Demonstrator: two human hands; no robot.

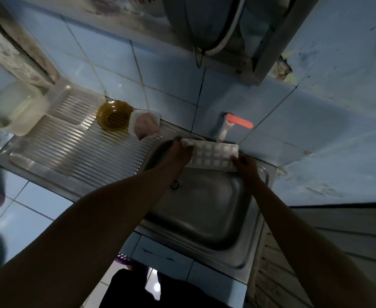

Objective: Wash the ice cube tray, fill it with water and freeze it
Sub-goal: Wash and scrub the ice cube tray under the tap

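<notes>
While held over the steel sink basin, white plastic ice cube tray under the red-handled white tap: washing or filling step.
Gripped at both ends, centre frame, by left hand and right hand; next, probably opening the tap.

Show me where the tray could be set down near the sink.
Free: the ribbed drainboard between the basin and the white tub, along its front. The basin floor is bare too. Crowded: the drainboard's back edge, with an amber bowl and a small container, and under the tap, where both hands hold the tray.
</notes>
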